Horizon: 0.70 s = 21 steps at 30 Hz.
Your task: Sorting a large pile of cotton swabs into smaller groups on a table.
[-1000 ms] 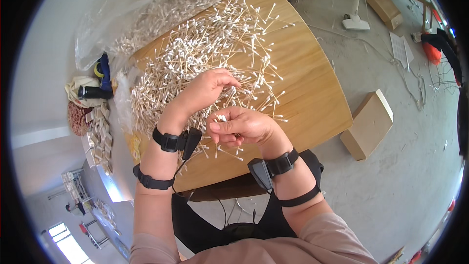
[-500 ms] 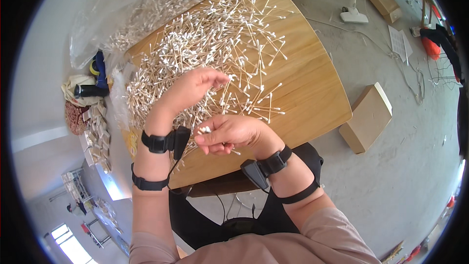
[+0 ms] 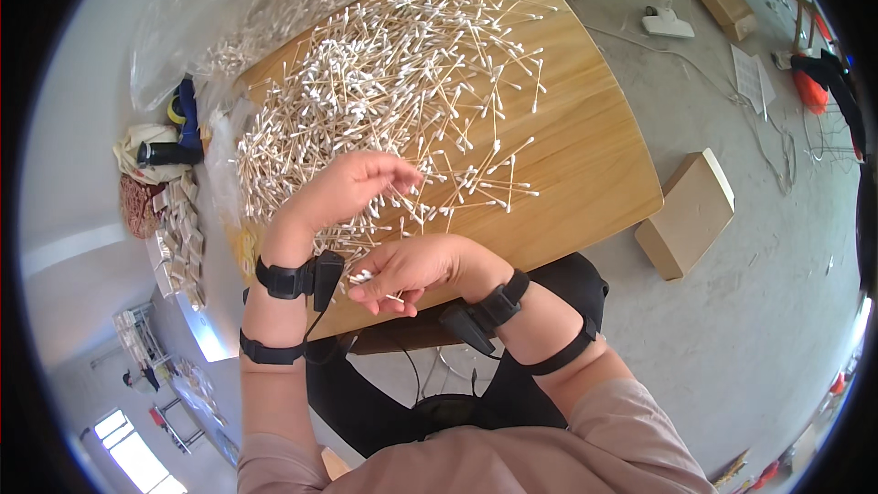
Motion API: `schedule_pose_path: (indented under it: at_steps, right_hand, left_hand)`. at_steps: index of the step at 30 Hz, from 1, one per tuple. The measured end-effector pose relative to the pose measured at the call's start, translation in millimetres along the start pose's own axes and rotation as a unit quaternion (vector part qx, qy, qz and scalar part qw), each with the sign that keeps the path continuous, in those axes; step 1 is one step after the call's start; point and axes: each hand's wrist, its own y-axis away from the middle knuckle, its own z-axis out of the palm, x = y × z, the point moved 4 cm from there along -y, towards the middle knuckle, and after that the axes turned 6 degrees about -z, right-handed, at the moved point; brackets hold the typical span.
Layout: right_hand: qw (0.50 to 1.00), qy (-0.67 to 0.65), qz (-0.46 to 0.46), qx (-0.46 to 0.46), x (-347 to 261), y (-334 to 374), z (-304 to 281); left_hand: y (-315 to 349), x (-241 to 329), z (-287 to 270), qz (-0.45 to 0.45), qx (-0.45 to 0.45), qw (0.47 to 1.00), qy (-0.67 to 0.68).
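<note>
Wood worktop (image 3: 594, 128) under the swab heap (image 3: 343, 82). My left hand (image 3: 352, 185) is over its near side, fingers curled; can't tell if holding anything. Right hand (image 3: 409, 272) grips a small swab bunch (image 3: 364, 275), closer to me than half a second ago, so apparently off the main heap.

Wood-grain bench (image 3: 594, 146) is being covered, left and middle, by a loose heap of cotton swabs (image 3: 357, 82); stray swabs (image 3: 497, 145) are being seen rightward, crisscrossed on bare wood.
</note>
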Motion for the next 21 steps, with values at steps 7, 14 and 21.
schedule_pose_path:
  at_steps: [7,14,21]
  right_hand:
    - [0.995,0.07,0.04,-0.055,27.0,-29.2,4.3]
    - [0.99,0.105,0.056,-0.076,24.4,-22.6,1.8]
    - [0.988,0.127,0.05,-0.068,-1.7,7.4,-1.6]
  left_hand:
    - [0.5,-14.0,20.4,-0.146,-0.04,0.988,0.015]
    - [-46.7,35.3,24.0,0.114,0.126,0.957,-0.236]
    - [-73.0,44.5,40.1,0.175,0.248,0.873,-0.381]
